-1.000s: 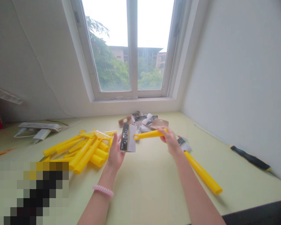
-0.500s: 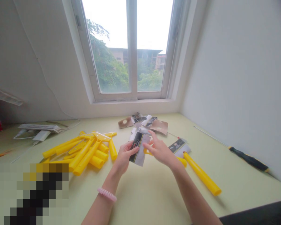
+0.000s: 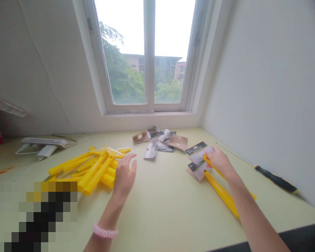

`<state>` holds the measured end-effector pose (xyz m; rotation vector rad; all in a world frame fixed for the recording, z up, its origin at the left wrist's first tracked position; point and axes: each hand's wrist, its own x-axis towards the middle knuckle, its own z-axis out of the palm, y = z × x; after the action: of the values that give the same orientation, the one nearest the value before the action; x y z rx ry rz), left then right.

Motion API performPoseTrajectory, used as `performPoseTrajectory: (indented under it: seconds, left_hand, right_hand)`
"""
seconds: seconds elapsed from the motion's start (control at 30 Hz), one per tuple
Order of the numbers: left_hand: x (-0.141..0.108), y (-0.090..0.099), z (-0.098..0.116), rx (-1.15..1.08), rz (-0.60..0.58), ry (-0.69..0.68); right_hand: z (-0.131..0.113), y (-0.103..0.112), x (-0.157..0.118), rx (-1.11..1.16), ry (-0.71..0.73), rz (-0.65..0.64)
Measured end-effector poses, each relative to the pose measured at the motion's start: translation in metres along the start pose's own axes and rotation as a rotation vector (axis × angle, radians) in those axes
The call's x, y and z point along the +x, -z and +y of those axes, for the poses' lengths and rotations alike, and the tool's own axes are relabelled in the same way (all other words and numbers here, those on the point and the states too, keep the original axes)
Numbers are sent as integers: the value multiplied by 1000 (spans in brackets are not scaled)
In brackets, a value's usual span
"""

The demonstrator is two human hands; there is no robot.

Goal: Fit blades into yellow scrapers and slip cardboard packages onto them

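Note:
My left hand (image 3: 124,175) is open at the right edge of a pile of yellow scrapers (image 3: 97,171), its fingers apart. A pink coil band is on that wrist. On the right, my right hand (image 3: 217,161) grips a yellow scraper (image 3: 211,163) that has a black and grey card (image 3: 198,152) at its end; much of the handle is hidden behind the forearm. Just below lie a second card (image 3: 198,170) and another yellow scraper (image 3: 223,194), its card end to the upper left.
Loose cards (image 3: 178,141) in brown, black and grey lie below the window, one grey card (image 3: 150,151) nearest. A long screwdriver (image 3: 277,179) lies along the right wall. A power strip (image 3: 46,141) and cable sit at the back left.
My right hand has moved right with the carded scraper, over the other carded one. My left hand has let go of the card and moved left to the pile.

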<state>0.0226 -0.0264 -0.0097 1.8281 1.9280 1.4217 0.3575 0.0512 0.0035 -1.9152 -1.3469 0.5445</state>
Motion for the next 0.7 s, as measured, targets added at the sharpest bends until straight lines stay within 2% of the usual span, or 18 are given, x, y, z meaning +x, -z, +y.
performPoseTrajectory:
  seconds: [0.07, 0.13, 0.2, 0.27, 0.37, 0.57, 0.63, 0.7]
  left_hand:
    - [3, 20, -7, 335, 132, -66]
    - [6, 39, -14, 613, 197, -36]
    - [7, 52, -24, 809, 170, 63]
    - [7, 59, -35, 925, 60, 142]
    - [7, 60, -51, 999, -41, 134]
    - [11, 55, -62, 1027, -51, 92]
    - [14, 54, -61, 962, -23, 107]
    - [18, 52, -59, 791, 51, 136]
  right_hand:
    - [18, -4, 9, -185, -20, -26]
    - [33, -9, 16, -374, -26, -54]
    - [44, -13, 23, -485, -29, -78]
    - [50, -13, 31, -532, -41, -80]
    - [51, -11, 42, -589, -74, -59]
    - [44, -6, 50, -619, -90, -57]
    - [38, -4, 46, -647, -87, -55]
    - [29, -4, 39, -690, -68, -22]
